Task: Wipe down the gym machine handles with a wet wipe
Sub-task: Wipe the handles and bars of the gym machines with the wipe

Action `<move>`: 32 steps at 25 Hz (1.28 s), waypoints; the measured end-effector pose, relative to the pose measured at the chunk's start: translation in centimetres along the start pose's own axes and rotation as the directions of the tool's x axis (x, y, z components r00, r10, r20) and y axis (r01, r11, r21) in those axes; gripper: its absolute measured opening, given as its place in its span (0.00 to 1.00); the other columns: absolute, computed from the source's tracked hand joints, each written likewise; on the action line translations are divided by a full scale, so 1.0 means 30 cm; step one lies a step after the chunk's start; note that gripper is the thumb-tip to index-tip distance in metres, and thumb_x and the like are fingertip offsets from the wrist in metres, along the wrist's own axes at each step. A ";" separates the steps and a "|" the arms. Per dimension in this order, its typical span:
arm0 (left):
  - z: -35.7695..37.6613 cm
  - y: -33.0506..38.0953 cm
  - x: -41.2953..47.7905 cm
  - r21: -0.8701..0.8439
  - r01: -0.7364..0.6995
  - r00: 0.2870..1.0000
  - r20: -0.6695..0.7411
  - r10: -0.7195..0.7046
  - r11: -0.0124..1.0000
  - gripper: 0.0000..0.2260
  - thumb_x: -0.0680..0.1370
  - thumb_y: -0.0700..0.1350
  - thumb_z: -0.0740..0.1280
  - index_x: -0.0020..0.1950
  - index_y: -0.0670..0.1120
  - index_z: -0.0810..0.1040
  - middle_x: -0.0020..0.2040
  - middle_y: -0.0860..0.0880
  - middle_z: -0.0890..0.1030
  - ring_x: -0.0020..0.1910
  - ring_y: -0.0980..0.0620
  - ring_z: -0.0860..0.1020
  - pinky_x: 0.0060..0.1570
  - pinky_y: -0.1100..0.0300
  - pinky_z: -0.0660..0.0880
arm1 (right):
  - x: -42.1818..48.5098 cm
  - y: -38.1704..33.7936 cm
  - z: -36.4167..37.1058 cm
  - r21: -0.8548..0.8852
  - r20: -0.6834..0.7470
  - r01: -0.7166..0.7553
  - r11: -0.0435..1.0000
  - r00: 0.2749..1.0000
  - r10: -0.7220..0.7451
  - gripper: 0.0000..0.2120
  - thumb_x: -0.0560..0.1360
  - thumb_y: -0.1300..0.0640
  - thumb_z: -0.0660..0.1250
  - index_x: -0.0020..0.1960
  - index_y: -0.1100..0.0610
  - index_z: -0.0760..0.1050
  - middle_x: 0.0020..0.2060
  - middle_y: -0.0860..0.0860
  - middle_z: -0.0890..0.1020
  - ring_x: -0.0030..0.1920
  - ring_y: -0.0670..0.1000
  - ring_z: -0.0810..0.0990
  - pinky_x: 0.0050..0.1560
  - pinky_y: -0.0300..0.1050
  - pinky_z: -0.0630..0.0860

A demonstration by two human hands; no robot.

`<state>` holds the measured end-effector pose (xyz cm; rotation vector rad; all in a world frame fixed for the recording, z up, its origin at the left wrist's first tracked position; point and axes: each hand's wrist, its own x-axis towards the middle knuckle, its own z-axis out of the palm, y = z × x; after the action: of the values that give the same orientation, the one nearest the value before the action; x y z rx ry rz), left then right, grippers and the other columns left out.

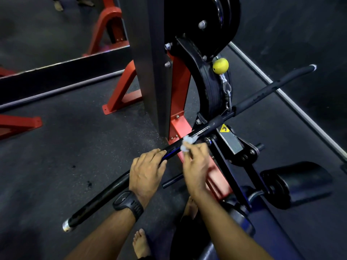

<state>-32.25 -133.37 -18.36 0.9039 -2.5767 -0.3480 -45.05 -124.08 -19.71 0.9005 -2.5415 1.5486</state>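
Wipe point(185, 142) sits mid-bar, pinched in right hand point(195, 166); left hand point(147, 170) wraps the bar point(272, 87); far rubber grip looks untouched, plenty left.

A yellow round ball point(220, 65) is fixed on a steel cable point(227, 94) beside a black pulley wheel point(211, 87). A red steel frame foot point(122, 101) is bolted to the dark speckled rubber floor point(56, 151). A black padded roller point(298, 182) is mounted low at the right.

Two hands point(146, 171) point(195, 166), one long bar point(272, 87), one white wipe point(185, 144), one wristwatch point(127, 203), one yellow ball point(220, 65), two bare feet point(140, 244) point(190, 208)
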 end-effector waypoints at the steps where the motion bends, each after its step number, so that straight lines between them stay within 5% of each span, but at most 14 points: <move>1: 0.001 0.002 0.000 -0.007 0.005 1.000 -0.006 -0.005 1.000 0.17 0.77 0.53 0.60 0.58 0.48 0.83 0.56 0.50 0.83 0.50 0.48 0.82 0.46 0.51 0.77 | -0.007 -0.004 0.000 0.004 -0.001 0.000 1.000 1.000 0.000 0.13 0.74 0.65 0.70 0.56 0.56 0.83 0.43 0.47 0.70 0.43 0.49 0.73 0.47 0.47 0.76; 5: 0.010 -0.001 -0.008 -0.006 -0.001 1.000 -0.004 0.001 1.000 0.17 0.77 0.53 0.60 0.59 0.48 0.82 0.57 0.51 0.83 0.50 0.48 0.82 0.48 0.52 0.76 | 0.019 -0.043 0.033 0.190 -0.218 -0.345 0.919 0.898 0.382 0.06 0.75 0.65 0.69 0.51 0.60 0.82 0.46 0.48 0.74 0.49 0.51 0.78 0.54 0.41 0.75; 7: 0.009 0.003 -0.007 -0.010 0.011 1.000 -0.011 -0.011 1.000 0.17 0.77 0.52 0.61 0.59 0.48 0.82 0.57 0.50 0.83 0.51 0.48 0.82 0.48 0.51 0.76 | 0.030 -0.042 0.039 0.296 -0.180 -0.404 0.865 0.866 0.466 0.07 0.76 0.65 0.69 0.51 0.58 0.82 0.47 0.46 0.76 0.51 0.50 0.79 0.54 0.32 0.72; 10: 0.010 0.010 0.007 -0.001 0.012 1.000 0.009 -0.012 1.000 0.17 0.77 0.52 0.60 0.59 0.48 0.82 0.57 0.50 0.83 0.51 0.47 0.82 0.49 0.51 0.77 | 0.052 -0.012 0.051 0.452 -0.161 -0.487 0.747 0.780 0.605 0.11 0.77 0.65 0.67 0.49 0.48 0.80 0.48 0.49 0.81 0.50 0.48 0.82 0.55 0.38 0.76; 13: 0.000 0.008 0.003 -0.005 -0.009 1.000 -0.002 0.009 1.000 0.17 0.77 0.52 0.60 0.59 0.47 0.82 0.57 0.49 0.83 0.51 0.47 0.82 0.48 0.50 0.77 | 0.012 -0.049 0.077 0.625 0.002 -0.572 0.531 0.681 0.732 0.10 0.78 0.67 0.66 0.48 0.53 0.78 0.43 0.52 0.82 0.40 0.41 0.81 0.46 0.35 0.76; 17: 0.004 0.004 0.010 -0.001 -0.008 1.000 0.024 0.008 1.000 0.18 0.77 0.52 0.60 0.61 0.47 0.82 0.58 0.49 0.83 0.51 0.46 0.82 0.48 0.50 0.77 | 0.000 -0.089 0.106 0.797 0.128 -0.544 0.261 0.575 0.808 0.08 0.79 0.70 0.63 0.46 0.58 0.75 0.36 0.50 0.81 0.37 0.46 0.80 0.46 0.39 0.77; 27: -0.004 0.012 0.014 -0.010 0.022 1.000 0.008 -0.022 1.000 0.17 0.77 0.53 0.60 0.60 0.48 0.82 0.58 0.49 0.83 0.52 0.47 0.81 0.49 0.50 0.77 | -0.011 -0.128 0.111 0.718 0.206 -0.634 0.288 0.588 0.782 0.08 0.78 0.68 0.66 0.46 0.56 0.73 0.38 0.53 0.81 0.38 0.47 0.81 0.47 0.41 0.78; 32: -0.004 0.012 0.018 -0.015 0.030 0.999 0.025 -0.030 0.999 0.18 0.77 0.53 0.60 0.60 0.48 0.81 0.58 0.50 0.83 0.53 0.46 0.81 0.50 0.50 0.76 | -0.032 -0.143 0.122 0.802 0.304 -0.588 0.106 0.553 0.776 0.09 0.79 0.71 0.61 0.48 0.59 0.72 0.39 0.56 0.78 0.40 0.50 0.78 0.50 0.43 0.77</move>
<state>-32.78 -133.44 -17.98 0.9391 -2.5814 -0.3887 -41.19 -128.08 -18.41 -0.7917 -1.9075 3.0783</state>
